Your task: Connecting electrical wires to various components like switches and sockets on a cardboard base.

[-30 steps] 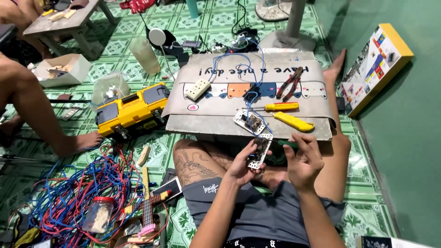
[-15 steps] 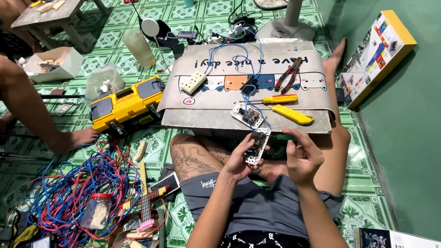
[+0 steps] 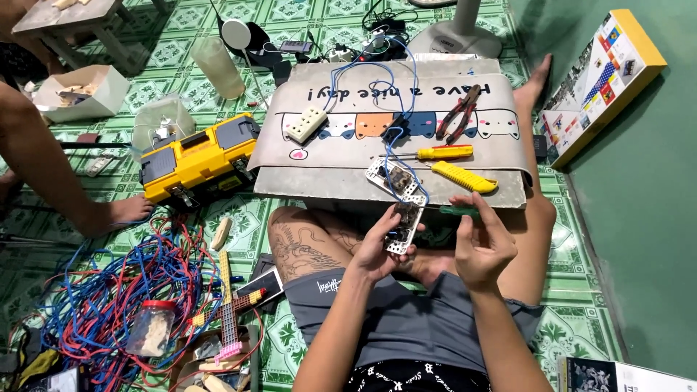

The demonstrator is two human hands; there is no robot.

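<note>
Currently the left hand (image 3: 377, 250) pinches a light, rigid, fragile switch module (image 3: 405, 226) by its edges; the right hand (image 3: 483, 243) closes on a green screwdriver (image 3: 457, 210).

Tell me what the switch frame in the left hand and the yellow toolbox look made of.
Switch frame: apparently white moulded plastic, matte, with darker parts inside. Yellow toolbox: probably hard plastic, slightly glossy, with a grey lid panel.

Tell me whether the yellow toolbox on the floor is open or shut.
Shut. The yellow toolbox has its lid lying flat on the body, and nothing inside shows. Whether its front latches are fastened is too small to tell.
</note>
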